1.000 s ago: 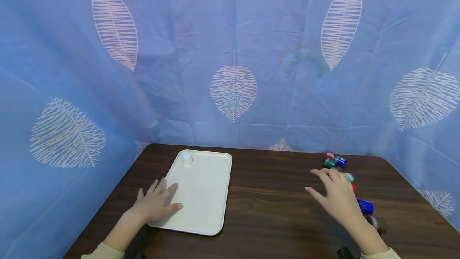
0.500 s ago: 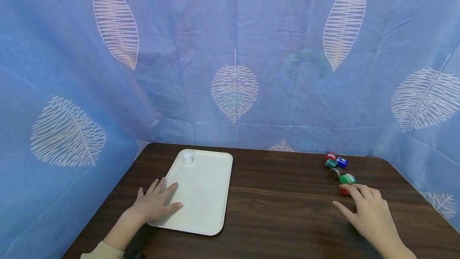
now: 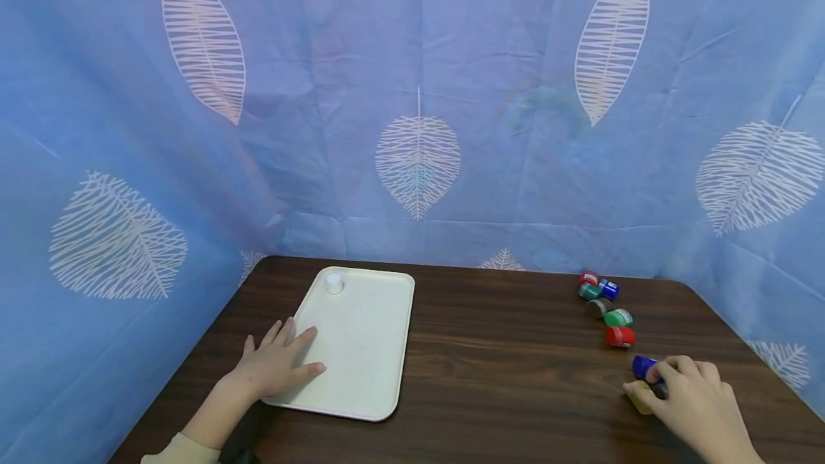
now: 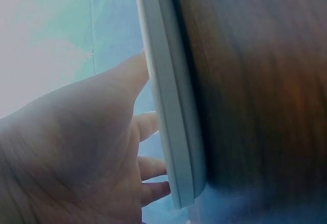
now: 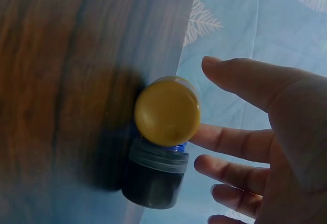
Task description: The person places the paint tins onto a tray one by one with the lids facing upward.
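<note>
My left hand (image 3: 267,367) rests with fingers spread over the left edge of a white tray (image 3: 367,349). A small white jar (image 3: 334,283) stands in the tray's far left corner. At the right, my right hand (image 3: 699,399) reaches over a yellow-lidded jar (image 5: 167,112), its thumb and index finger on either side. In the right wrist view the thumb is apart from that lid, and the index finger passes behind it. A dark jar (image 5: 156,175) lies against the yellow one. A blue jar (image 3: 643,366) lies just beyond the fingertips, partly hidden by the hand.
Farther back on the brown table (image 3: 503,349) lies a row of small jars: red (image 3: 620,337), green (image 3: 619,318), dark (image 3: 599,308), teal (image 3: 589,291), blue (image 3: 609,288) and another red (image 3: 589,278). A blue leaf-patterned curtain (image 3: 361,163) surrounds the table's back and sides.
My right hand has moved right and nearer to me, down to the yellow jar, uncovering the red and green jars behind. The left hand and the tray have stayed put.
</note>
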`<state>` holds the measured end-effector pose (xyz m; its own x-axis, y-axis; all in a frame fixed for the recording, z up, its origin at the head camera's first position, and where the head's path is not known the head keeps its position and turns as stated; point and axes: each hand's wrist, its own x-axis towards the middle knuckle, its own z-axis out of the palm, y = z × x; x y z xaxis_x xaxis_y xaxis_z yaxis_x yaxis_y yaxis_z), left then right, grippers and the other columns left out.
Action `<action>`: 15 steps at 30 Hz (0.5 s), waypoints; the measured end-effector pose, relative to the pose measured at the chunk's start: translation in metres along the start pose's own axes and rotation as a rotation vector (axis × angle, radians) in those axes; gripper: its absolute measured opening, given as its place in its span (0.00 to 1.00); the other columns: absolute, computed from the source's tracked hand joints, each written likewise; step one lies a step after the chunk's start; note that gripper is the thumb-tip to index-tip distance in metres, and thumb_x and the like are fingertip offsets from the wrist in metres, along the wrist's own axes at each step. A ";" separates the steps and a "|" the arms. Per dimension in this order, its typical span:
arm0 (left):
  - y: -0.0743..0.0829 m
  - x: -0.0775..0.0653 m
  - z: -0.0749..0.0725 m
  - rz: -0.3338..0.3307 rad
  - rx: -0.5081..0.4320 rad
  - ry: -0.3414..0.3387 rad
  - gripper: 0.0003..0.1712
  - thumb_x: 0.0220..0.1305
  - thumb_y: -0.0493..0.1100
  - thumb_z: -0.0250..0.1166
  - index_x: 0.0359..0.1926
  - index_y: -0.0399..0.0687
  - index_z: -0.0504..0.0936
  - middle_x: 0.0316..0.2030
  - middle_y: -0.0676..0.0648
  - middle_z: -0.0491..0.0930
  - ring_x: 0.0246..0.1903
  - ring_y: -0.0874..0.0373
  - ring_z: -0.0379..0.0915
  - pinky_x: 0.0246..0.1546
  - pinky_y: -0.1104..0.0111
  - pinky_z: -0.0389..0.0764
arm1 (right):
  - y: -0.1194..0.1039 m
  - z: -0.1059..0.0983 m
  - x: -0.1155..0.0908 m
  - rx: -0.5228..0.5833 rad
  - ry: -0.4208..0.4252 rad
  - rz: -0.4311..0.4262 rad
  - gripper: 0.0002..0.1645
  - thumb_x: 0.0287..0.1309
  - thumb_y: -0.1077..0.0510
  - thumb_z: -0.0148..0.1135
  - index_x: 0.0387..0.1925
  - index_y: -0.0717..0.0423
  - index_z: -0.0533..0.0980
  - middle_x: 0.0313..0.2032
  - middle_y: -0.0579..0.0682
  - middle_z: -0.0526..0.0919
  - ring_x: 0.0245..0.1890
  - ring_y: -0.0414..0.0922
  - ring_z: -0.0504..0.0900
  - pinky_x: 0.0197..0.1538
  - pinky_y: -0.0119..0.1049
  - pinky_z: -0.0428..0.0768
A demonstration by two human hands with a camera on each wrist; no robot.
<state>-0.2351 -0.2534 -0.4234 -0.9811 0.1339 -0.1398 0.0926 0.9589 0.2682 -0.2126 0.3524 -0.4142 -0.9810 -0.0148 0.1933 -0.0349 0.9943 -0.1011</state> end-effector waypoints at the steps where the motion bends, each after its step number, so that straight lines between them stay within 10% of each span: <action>1: 0.000 0.000 0.000 0.001 0.001 0.001 0.46 0.62 0.71 0.56 0.73 0.51 0.62 0.73 0.27 0.48 0.72 0.27 0.41 0.59 0.22 0.41 | 0.001 0.001 0.000 -0.005 -0.016 -0.001 0.31 0.56 0.26 0.57 0.30 0.49 0.80 0.44 0.69 0.77 0.40 0.70 0.70 0.28 0.56 0.71; 15: 0.000 0.001 0.001 0.002 0.024 0.014 0.47 0.62 0.71 0.56 0.73 0.50 0.62 0.73 0.27 0.48 0.72 0.27 0.42 0.59 0.22 0.41 | -0.001 0.009 0.004 -0.005 -0.156 0.022 0.33 0.49 0.26 0.63 0.32 0.51 0.82 0.48 0.73 0.74 0.47 0.75 0.65 0.38 0.65 0.69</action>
<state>-0.2361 -0.2530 -0.4249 -0.9831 0.1327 -0.1263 0.0986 0.9644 0.2453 -0.2177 0.3502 -0.4220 -0.9993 -0.0086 0.0373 -0.0122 0.9951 -0.0985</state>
